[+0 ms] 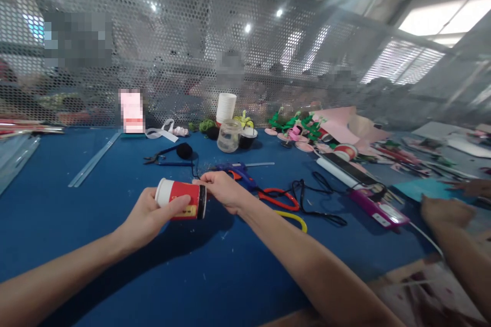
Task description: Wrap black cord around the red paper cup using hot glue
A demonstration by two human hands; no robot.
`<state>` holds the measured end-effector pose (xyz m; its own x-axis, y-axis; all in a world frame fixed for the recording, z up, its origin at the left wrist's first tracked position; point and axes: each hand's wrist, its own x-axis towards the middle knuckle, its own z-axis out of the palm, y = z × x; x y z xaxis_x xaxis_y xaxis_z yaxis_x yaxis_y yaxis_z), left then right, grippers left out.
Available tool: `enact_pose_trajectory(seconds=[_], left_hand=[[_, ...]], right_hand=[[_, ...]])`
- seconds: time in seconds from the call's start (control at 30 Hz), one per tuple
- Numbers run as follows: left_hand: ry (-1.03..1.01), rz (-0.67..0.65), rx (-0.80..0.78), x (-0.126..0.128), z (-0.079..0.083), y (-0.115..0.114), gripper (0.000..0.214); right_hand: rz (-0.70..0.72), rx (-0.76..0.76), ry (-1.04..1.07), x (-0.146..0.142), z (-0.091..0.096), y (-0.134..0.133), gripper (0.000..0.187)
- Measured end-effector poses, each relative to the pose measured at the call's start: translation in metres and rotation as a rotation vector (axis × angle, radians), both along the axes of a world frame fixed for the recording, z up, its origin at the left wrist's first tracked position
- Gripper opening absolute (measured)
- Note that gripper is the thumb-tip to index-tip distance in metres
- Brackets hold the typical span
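My left hand (148,212) is closed around a red and white paper cup (180,194) that lies tilted on its side above the table. A black band of yarn (201,202) wraps the cup's right end. At that same end my right hand (220,189) pinches a black strand with thumb and forefinger. The strand runs up toward a ball of black yarn (184,150) on the table. Beyond the right hand lies a blue glue gun (245,174); below it are red scissor handles (280,199), and a yellow handle (297,218) is partly hidden by my forearm.
Pliers (155,157) lie beside the yarn ball. Farther back stand a clear jar (229,137) and stacked white cups (226,107). Black cables lead to a purple power strip (378,208). Another person's hand (447,213) rests at right near blue paper (418,189).
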<state>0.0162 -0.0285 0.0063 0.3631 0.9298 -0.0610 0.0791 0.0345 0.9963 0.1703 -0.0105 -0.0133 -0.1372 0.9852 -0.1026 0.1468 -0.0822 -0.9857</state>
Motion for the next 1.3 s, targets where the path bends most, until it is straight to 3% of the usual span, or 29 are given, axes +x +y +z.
enact_pose_trajectory(seconds=[0.17,0.3,0.37,0.5,0.6,0.73,0.9,1.1,1.17,1.3], left_hand=[[-0.202,0.061,-0.104,0.002,0.005,0.005,0.012],[-0.288,0.109,-0.165,0.001,0.008,0.012,0.013],[-0.284,0.124,-0.174,0.000,0.007,0.015,0.013],[-0.294,0.126,-0.165,0.000,0.005,0.016,0.012],[-0.297,0.106,-0.166,0.001,0.005,0.014,0.011],[-0.257,0.085,-0.149,0.000,0.005,0.013,0.014],[-0.116,0.040,-0.058,-0.001,-0.004,0.013,0.020],[0.024,-0.148,0.133,-0.002,-0.012,0.012,0.024],[0.002,-0.188,0.094,-0.003,-0.008,0.012,0.021],[-0.212,-0.221,-0.244,-0.005,0.004,0.017,0.026]], right_hand=[[-0.025,0.057,-0.178,0.004,-0.004,0.005,0.022],[-0.132,0.193,-0.270,0.012,0.006,0.003,0.015],[-0.089,0.283,-0.257,0.014,0.016,-0.004,0.022],[0.133,0.341,-0.246,0.008,0.030,-0.020,0.022],[0.115,0.356,-0.291,0.002,0.029,-0.024,0.018],[0.101,0.327,-0.276,0.001,0.025,-0.023,0.019],[0.140,0.177,-0.009,0.007,0.017,-0.023,0.027],[0.042,0.104,0.146,0.008,0.002,-0.026,0.026],[0.020,0.178,0.092,0.010,0.003,-0.029,0.024],[0.002,0.406,-0.140,0.012,0.010,-0.036,0.020]])
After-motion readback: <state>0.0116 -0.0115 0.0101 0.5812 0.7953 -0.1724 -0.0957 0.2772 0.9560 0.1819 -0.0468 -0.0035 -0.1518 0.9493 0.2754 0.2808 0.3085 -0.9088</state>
